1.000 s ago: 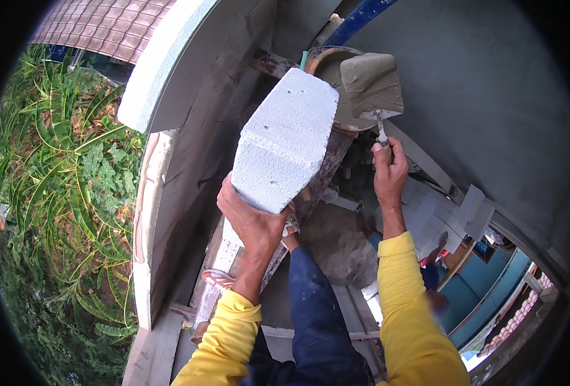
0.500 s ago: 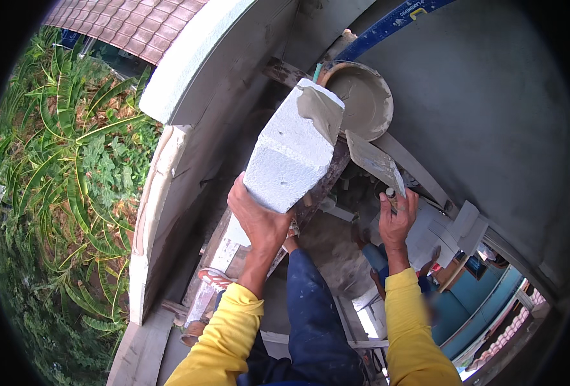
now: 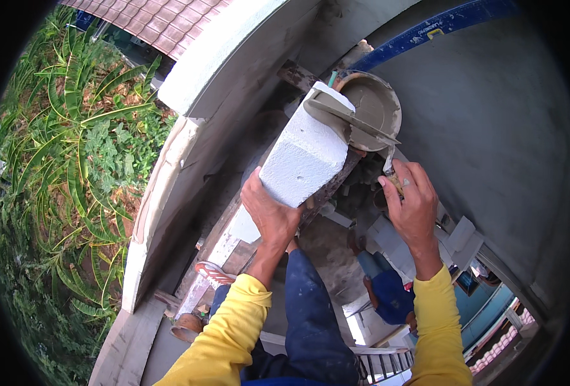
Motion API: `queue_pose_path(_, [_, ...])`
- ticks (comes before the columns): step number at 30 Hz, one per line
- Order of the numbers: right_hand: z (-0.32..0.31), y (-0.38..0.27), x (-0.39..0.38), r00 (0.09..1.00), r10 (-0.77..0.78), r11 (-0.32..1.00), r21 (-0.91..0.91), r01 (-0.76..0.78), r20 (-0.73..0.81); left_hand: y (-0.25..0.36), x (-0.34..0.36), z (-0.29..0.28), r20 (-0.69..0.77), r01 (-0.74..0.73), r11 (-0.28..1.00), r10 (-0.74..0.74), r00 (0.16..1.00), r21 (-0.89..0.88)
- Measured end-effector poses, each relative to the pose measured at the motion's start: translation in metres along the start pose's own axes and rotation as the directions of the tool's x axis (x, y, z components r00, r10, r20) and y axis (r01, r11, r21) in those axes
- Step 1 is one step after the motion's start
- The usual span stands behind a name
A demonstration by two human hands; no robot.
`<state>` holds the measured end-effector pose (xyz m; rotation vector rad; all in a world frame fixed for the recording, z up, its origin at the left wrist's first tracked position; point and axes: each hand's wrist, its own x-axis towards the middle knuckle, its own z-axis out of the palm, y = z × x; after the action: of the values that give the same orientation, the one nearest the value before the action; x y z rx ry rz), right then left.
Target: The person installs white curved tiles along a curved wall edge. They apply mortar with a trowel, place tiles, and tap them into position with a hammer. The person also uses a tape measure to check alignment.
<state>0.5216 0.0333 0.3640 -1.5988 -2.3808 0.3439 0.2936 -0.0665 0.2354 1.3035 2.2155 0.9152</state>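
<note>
Head view, and the white block sits right at the far side of the left hand, its near end in the palm, its body slanting away to the far right. Grey mortar coats part of the far end, and the trowel lies across there, blade seen almost edge-on.

The left hand is curled firmly around the block's near end, fingers along the left side; the grip underneath is hidden. Over on the right, the right hand is closed round the trowel's handle, fingers bent, just right of the block and nearer than the blade.

Now the edges! The bucket, with mortar inside, stands just beyond the block's far right end, the blade's right end overlapping its opening in view. A blue bar runs off to the far right. On the left, a pale low wall curves past with a dark gap between it and the block. To the right, a strip of room separates the right hand from the broad grey wall. Down below, right of the knee, there's a person in blue.
</note>
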Motion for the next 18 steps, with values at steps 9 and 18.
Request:
queue_pose_path(9, [0.019,-0.024,-0.081,0.992,-0.073,0.971,0.219,0.094,-0.103,-0.036,-0.002,0.01,0.024,-0.012,1.0,0.012,1.0,0.006])
queue_pose_path(18, [0.11,0.071,0.003,0.982,0.065,0.975,0.219,-0.025,-0.178,-0.009,0.002,-0.03,0.077,0.036,0.999,-0.033,0.996,-0.037])
